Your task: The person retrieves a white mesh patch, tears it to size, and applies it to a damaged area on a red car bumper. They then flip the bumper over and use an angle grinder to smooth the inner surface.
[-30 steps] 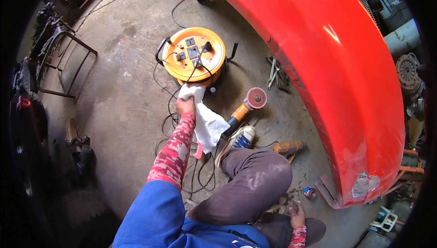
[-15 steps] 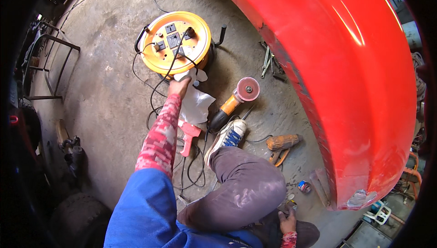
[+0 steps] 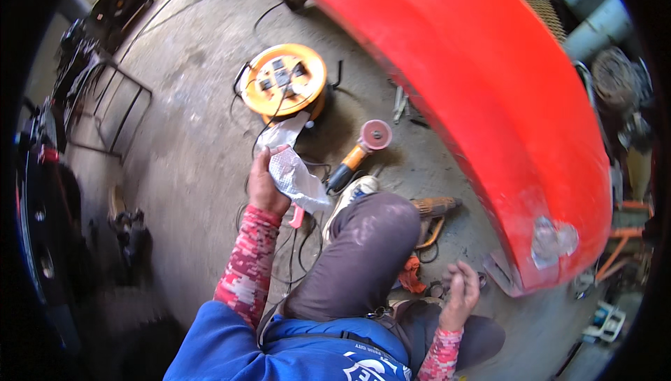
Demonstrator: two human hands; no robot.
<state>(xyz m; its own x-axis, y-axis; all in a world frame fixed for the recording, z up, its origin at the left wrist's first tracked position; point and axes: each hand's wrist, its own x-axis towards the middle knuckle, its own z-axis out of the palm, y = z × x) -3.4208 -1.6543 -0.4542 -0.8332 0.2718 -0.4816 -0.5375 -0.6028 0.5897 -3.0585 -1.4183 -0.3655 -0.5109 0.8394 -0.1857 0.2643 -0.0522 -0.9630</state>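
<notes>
My left hand (image 3: 264, 184) grips a crumpled white cloth (image 3: 292, 168) and holds it up over the concrete floor, in front of my raised knee. My right hand (image 3: 461, 296) hangs low by my right leg with its fingers loosely curled; nothing shows in it. An angle grinder (image 3: 358, 154) with an orange body and a pink disc lies on the floor just right of the cloth. Beyond the cloth stands a round orange cable reel (image 3: 283, 80) with sockets on top.
A big curved red body panel (image 3: 482, 94) arches over the right side, with a bare grey patch near its lower end. A drill (image 3: 433, 206) lies beside my knee. Black cables trail on the floor. A metal frame (image 3: 112, 112) and dark machinery stand at left.
My left hand has pulled back from the cable reel toward me, lifting the white cloth with it. My right hand has come up a little by my leg.
</notes>
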